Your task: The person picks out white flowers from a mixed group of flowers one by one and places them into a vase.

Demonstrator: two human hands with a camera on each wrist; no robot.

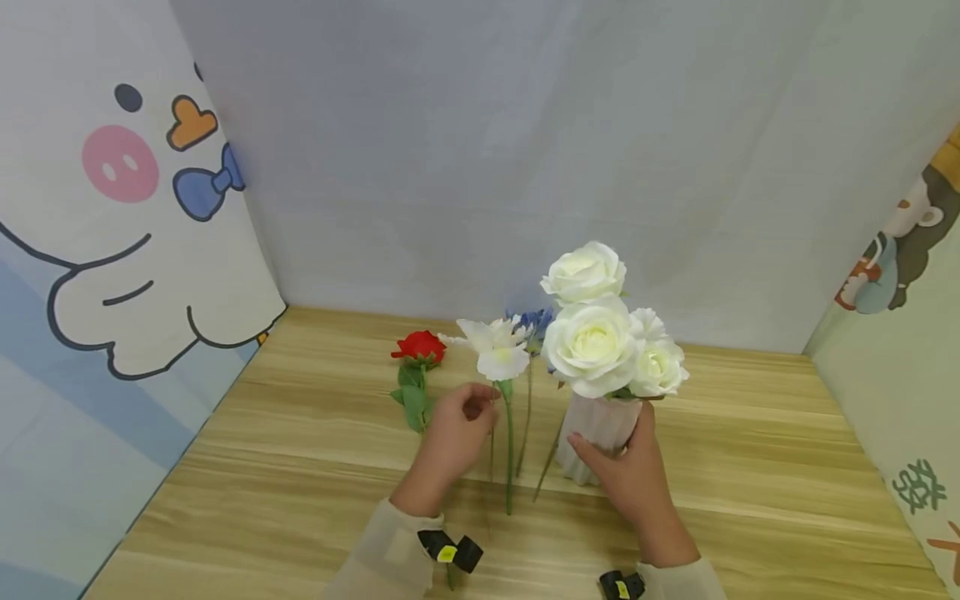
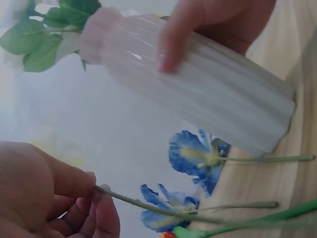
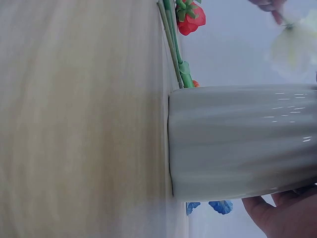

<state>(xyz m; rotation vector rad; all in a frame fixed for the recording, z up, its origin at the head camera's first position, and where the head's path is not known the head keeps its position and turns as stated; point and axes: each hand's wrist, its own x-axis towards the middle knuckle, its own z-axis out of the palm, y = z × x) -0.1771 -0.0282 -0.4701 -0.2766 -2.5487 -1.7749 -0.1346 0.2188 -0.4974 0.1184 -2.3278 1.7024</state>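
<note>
My left hand [image 1: 461,425] pinches a thin green stem [image 2: 148,207] between thumb and fingertips. Above that hand is a white flower [image 1: 495,346] with ruffled petals, pale and blurred in the right wrist view. My right hand [image 1: 633,471] grips the side of a fluted white vase [image 1: 600,433], its thumb across the front. The vase stands on the wooden table, and its base shows in the right wrist view. White roses [image 1: 592,346] fill its mouth, with green leaves [image 2: 42,42] below them. Part of the right hand is hidden behind the vase.
A red rose [image 1: 420,346] with leaves lies left of my left hand. Blue flowers [image 2: 195,153] with long stems lie on the table [image 1: 750,467] behind and beside the vase. A green stem [image 1: 510,467] runs between the hands. A grey cloth [image 1: 450,167] hangs at the back.
</note>
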